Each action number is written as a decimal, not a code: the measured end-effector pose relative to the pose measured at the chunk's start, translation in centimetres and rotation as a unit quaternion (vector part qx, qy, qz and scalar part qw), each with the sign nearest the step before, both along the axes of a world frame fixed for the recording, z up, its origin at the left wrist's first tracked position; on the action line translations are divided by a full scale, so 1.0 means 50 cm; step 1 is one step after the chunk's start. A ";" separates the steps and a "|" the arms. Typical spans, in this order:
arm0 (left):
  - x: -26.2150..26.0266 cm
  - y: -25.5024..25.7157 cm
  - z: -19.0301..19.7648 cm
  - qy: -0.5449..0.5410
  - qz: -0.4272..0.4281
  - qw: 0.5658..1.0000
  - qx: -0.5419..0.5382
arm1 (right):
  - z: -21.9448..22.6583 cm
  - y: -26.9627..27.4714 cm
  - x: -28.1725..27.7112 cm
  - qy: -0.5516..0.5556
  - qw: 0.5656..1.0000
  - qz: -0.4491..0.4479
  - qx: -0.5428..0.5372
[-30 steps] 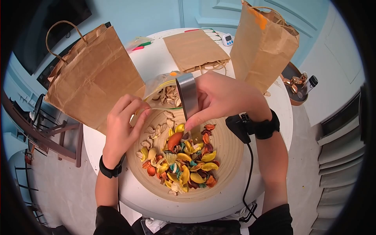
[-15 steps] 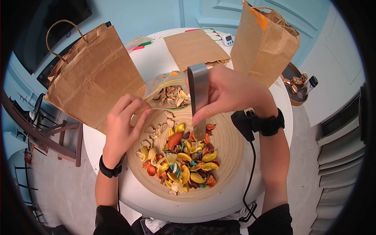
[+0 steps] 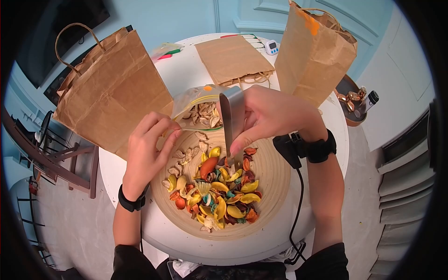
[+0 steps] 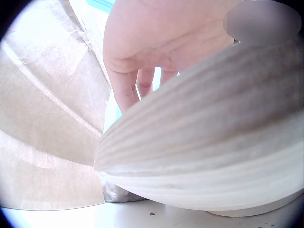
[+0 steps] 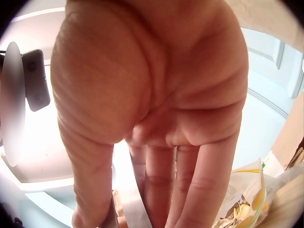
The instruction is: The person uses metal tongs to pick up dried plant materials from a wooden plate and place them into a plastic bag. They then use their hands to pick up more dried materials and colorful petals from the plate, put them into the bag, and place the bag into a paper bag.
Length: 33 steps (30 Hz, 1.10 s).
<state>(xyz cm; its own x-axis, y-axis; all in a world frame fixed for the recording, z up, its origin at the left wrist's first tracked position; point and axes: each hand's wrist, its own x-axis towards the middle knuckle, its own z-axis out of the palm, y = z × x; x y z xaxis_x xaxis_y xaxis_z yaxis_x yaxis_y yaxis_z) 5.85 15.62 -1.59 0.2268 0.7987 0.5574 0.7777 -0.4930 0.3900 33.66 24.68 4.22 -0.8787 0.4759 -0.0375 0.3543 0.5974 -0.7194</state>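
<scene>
Lowered slightly since half a second ago, the tongs (image 3: 237, 115), clamped in the right hand's (image 3: 276, 112) fingers, point down at petals (image 3: 219, 186) on the plate (image 3: 276, 186), while the left hand's (image 3: 151, 140) fingers pinch the pouch's (image 3: 187, 99) rim, seemingly keeping its mouth wide.

No words or numbers can be read — the white timer (image 3: 271, 47), toward one o'clock, is too tiny to tell.

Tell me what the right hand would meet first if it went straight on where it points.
Likely the colourful pieces heaped on the round plate, met by the metal tongs in the right hand; depth is unclear, so the tips may be touching them.
</scene>
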 end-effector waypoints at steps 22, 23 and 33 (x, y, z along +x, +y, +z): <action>0.001 0.000 -0.002 0.003 -0.001 1.000 0.001 | 0.014 -0.007 -0.004 -0.016 0.999 -0.009 -0.032; 0.001 0.000 -0.003 0.003 -0.002 1.000 0.001 | 0.014 -0.007 -0.003 -0.021 0.999 -0.014 -0.026; -0.004 0.001 -0.001 0.006 -0.003 1.000 -0.014 | 0.026 -0.003 0.053 0.216 0.974 -0.067 -0.031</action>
<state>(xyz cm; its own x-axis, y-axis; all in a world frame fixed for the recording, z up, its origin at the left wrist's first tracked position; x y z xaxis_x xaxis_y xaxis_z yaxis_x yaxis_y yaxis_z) 5.62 15.66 -1.63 0.2377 0.8122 0.5328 0.7794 -0.4868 0.3943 36.31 24.52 5.54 -0.7489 0.5962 0.2895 0.0826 0.5173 -0.8518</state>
